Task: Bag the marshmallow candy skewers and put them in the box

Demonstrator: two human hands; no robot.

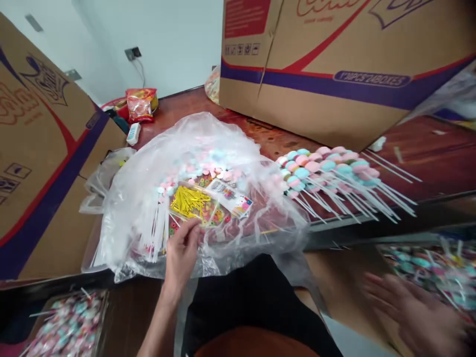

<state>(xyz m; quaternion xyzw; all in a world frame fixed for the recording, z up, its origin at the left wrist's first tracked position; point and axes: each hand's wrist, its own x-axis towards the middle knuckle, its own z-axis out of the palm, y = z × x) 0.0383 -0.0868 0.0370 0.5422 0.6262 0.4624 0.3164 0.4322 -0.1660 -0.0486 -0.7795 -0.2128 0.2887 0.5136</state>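
Observation:
My left hand [182, 255] rests at the near edge of a big clear plastic bag [148, 198], fingertips touching a small clear packet of yellow twist ties [189, 202] that lies on it. Under the plastic are pastel lollipops on white sticks and small printed cellophane bags [230, 193]. My right hand [412, 310] is blurred at the lower right, fingers spread, holding nothing, beside a box of wrapped lollipops [435, 267]. A loose row of pink and blue lollipops [327, 166] lies on the table to the right of the bag.
Large brown cardboard cartons stand at the left [40, 148] and at the back right [334, 64]. A red snack packet [140, 104] lies at the back near the wall. Another box of wrapped lollipops [69, 325] sits at the lower left. The wooden table [439, 148] shows at the right.

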